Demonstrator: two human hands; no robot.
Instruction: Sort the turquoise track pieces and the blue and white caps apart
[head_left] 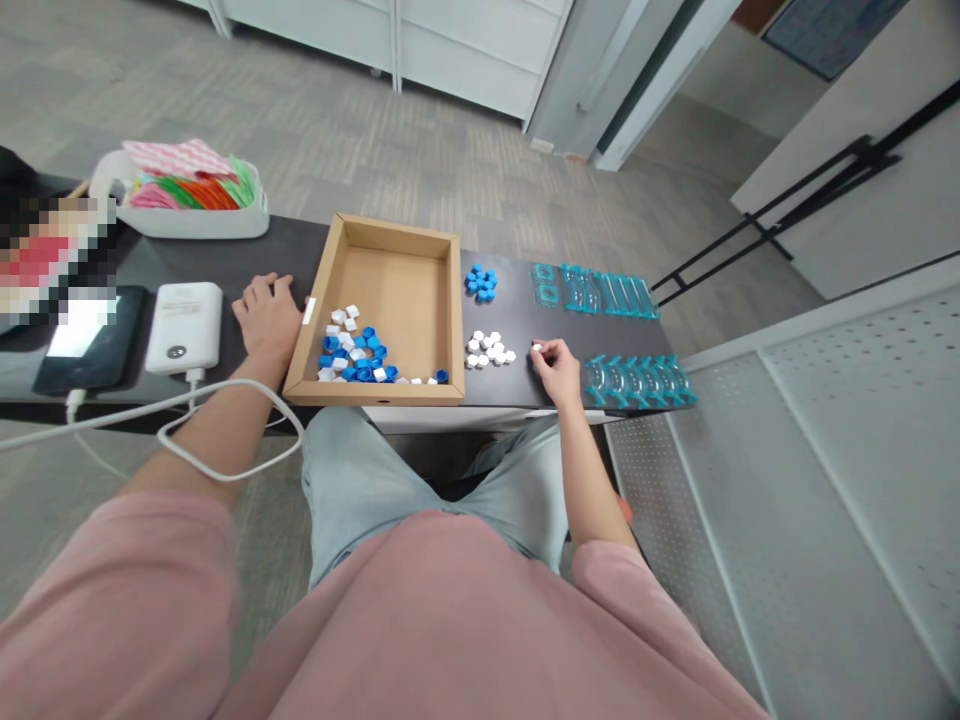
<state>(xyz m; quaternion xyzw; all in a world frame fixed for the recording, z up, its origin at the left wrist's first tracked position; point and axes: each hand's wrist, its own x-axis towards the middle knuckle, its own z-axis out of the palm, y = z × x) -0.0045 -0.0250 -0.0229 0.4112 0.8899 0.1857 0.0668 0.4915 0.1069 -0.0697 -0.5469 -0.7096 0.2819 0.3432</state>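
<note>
Right hand (559,368) pinches a white piece (536,347), the white pile (489,350) just to its left, while left hand (266,315) lies flat beside the box (397,290); sorting seems midway, wanting a gentle set-down.

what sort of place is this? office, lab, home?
Probably an office or lab workroom: grey carpet tiles, white cabinets at the far wall, and a dark desk with a cardboard tray of small blue and white pieces. The right hand pinches a white piece.
</note>
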